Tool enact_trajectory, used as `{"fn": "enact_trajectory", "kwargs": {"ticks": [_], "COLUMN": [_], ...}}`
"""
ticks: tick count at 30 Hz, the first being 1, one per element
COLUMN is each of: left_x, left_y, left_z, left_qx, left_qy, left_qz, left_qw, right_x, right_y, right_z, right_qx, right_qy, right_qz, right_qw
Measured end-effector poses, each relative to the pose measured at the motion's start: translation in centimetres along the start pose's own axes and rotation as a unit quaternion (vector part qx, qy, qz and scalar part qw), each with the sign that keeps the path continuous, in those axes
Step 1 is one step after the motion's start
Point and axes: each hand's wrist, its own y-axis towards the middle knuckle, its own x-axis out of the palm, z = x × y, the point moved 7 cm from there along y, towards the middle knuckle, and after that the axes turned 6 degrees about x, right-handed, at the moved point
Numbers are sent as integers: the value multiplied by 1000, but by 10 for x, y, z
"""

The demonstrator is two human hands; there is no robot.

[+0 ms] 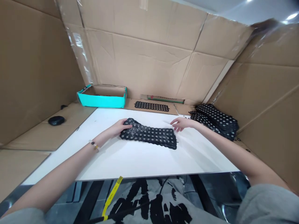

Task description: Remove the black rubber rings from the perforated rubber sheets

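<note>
A black sheet with rows of pale round dots [151, 136] lies on the white board [112, 161], its left end raised slightly. My left hand [121, 127] grips that upper left end, thumb on top. Just past the sheet's right end, my right hand [181, 124] has its fingers bent together around a thin, pale, pointed tool [167, 122], possibly tweezers. The tool points left above the board. Whether the right fingertips touch the sheet is not clear.
A turquoise-sided box [101, 101] stands at the back left. Behind the board lies a flat black perforated strip [151, 106]. Dotted black sheets [216, 119] are heaped at the right. A round black object [56, 120] sits on cardboard at the left. Cardboard walls [140, 59] surround the board.
</note>
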Motion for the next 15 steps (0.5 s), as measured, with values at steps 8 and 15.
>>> {"fn": "enact_trajectory", "kwargs": {"ticks": [8, 15], "left_x": [-3, 1], "left_y": [9, 6], "left_z": [-7, -5], "left_qx": [6, -25], "left_qy": [71, 36], "left_qz": [-6, -1], "left_qw": [997, 999], "right_x": [-153, -162], "right_y": [-47, -48], "right_z": [198, 248], "right_qx": [314, 298], "right_qy": [-231, -248], "right_qz": [435, 374], "right_qw": [812, 843]}}
